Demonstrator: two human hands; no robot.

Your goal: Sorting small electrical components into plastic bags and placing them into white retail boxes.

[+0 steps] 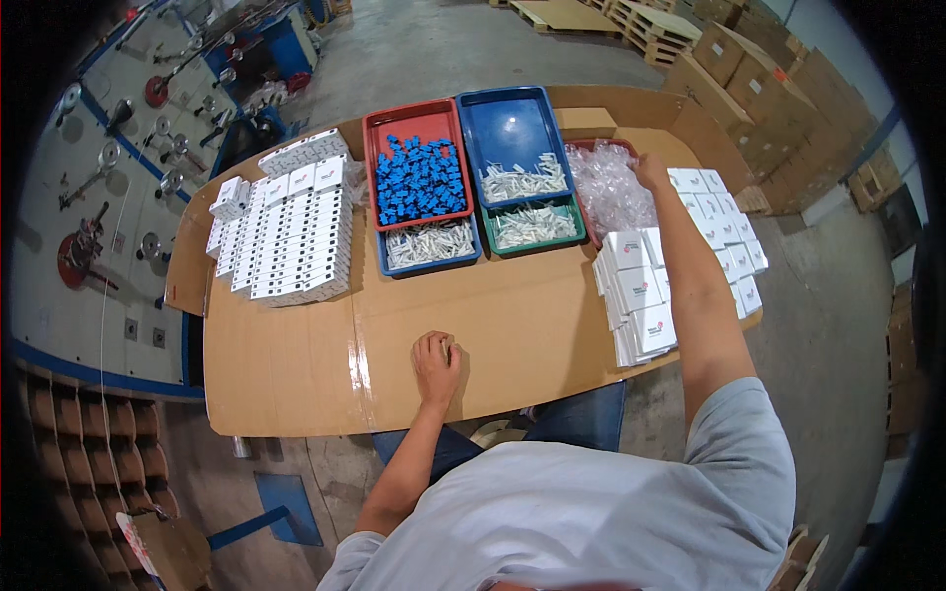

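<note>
My left hand (436,368) rests near the front edge of the cardboard-covered table, fingers curled in. Something small and pale may be between its thumb and fingers; I cannot make it out. Stretched far forward, my right hand (650,172) is at the right edge of a heap of clear plastic bags (611,182) in a red tray (589,222). Its fingers look closed, and what they hold is hidden. Below that arm stand stacked white boxes (639,295); more white boxes (711,212) stand just beyond it.
A red tray (371,138) holds blue plastic pieces (422,179). Small white parts fill a blue tray (507,113), a lower blue tray (434,266) and a green tray (537,241). Rows of white boxes (296,236) stand left. Cardboard walls (680,113) edge the table (512,325).
</note>
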